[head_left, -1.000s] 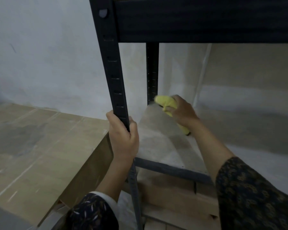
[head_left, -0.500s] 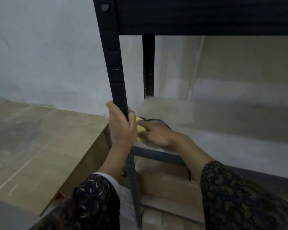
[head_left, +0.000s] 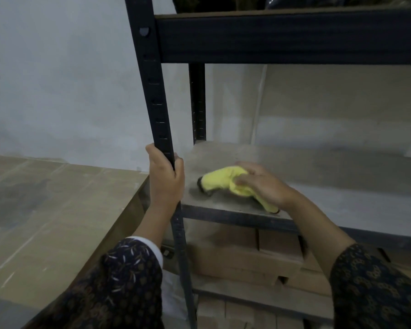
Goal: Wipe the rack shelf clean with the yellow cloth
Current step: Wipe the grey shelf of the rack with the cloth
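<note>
A dusty grey shelf board [head_left: 318, 176] sits in a dark metal rack. My right hand [head_left: 261, 184] grips a bunched yellow cloth [head_left: 220, 180] and presses it onto the board near its front left corner. One end of the cloth trails out under my wrist at the shelf's front edge. My left hand [head_left: 166, 179] is wrapped around the rack's front left upright post [head_left: 156, 91], just above the shelf level.
A dark beam of the shelf above [head_left: 290, 35] hangs overhead. Cardboard boxes [head_left: 247, 257] fill the level below. A wooden table surface [head_left: 45, 210] lies to the left of the rack. A pale wall stands behind.
My right hand swept the cloth from the shelf's back left corner to the front left corner, then moved it right, away from the post. My left hand stayed on the post.
</note>
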Available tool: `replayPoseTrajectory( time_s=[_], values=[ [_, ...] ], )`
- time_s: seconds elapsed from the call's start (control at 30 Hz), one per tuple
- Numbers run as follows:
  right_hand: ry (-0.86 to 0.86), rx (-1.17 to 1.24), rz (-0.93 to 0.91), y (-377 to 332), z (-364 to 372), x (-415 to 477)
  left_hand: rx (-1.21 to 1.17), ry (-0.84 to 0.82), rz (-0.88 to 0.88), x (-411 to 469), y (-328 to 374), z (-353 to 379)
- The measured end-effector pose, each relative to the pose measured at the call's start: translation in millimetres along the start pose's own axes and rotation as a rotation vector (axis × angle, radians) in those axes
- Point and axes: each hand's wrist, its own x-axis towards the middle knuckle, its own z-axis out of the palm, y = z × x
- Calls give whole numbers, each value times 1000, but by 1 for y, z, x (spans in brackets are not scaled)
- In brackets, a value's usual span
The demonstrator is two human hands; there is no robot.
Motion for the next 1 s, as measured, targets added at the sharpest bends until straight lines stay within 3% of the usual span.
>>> replayPoseTrajectory(
  time_s=[0.07, 0.13, 0.2, 0.43, 0.57, 0.67, 0.77, 0.83, 0.93, 1.0],
  values=[
    [184, -172, 36, 11, -9, 11, -1, -2, -7, 0, 1, 0],
    [104, -492, 154, 22, -1, 21, -5, -8, -5, 0, -1, 0],
    [17, -672, 127, 29, 12, 25, -5, -9, 1, 0, -2, -1],
    [-184, -461, 0, 13, 26, -7, 9, 12, 10, -2, 0, -1],
    [-164, -295, 25, 11, 25, -31, -6, 13, 8, -2, 2, -1],
    [4, -266, -25, 7, 21, -44, -11, 5, 4, -1, 2, -1],
    [439, -153, -38, 9, -1, -42, -24, -6, -3, -1, 0, -1],
    [591, -313, 86, 27, -22, -29, -31, -10, 0, -1, 0, -1],
    [320, -686, 322, 53, -24, -16, -46, -8, 9, -1, 1, -2],
    [210, -789, 295, 55, -12, -11, -40, -1, 17, -1, 1, -2]
  ],
)
